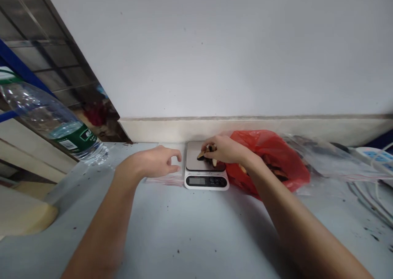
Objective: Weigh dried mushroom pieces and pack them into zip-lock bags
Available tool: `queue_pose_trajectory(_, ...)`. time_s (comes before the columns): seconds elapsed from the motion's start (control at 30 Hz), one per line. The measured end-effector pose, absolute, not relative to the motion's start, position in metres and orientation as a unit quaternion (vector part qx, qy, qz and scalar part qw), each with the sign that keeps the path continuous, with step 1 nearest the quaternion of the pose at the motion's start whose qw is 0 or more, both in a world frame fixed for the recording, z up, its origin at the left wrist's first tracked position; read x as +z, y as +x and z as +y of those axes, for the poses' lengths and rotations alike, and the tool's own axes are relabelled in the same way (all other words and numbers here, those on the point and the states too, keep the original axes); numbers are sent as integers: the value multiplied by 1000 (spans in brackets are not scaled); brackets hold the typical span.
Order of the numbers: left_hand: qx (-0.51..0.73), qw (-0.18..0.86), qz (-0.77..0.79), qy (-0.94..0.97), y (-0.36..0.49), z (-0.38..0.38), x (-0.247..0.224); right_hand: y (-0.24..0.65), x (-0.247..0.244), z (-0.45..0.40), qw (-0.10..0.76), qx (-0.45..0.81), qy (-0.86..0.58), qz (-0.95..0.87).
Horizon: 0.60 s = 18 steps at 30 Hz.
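A white digital kitchen scale (207, 181) with a square metal plate stands on the table against the wall. Over its plate, my right hand (223, 148) has its fingers closed around a few dark-edged, cream-coloured dried slices (210, 156), which look like dried mushroom. Whether the slices rest on the plate is hard to tell. To the right, partly behind my right forearm, a red plastic bag (291, 164) gapes with more such slices inside. My left hand (158, 162) hovers left of the scale, thumb and fingers apart, holding nothing. Beneath it lie clear zip bags (164, 180).
A plastic water bottle (52, 115) with a green label stands at the left edge. Clear zip bags with dark contents (328, 156) lie right of the red bag. Farther right are a white power strip (374, 154) and cables (368, 199). The wall (230, 58) closes off the back.
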State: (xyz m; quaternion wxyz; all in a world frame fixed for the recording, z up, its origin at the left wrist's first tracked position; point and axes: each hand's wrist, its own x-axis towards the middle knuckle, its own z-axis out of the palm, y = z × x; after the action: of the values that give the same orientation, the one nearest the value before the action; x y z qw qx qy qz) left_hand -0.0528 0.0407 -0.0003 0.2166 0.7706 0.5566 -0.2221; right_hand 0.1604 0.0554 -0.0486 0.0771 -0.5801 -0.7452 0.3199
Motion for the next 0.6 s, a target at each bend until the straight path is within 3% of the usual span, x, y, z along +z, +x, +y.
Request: queue_pose_trajectory(0.6,-232,213,561,765,-49,41,0,184,-24,39,110,278,-586,-753)
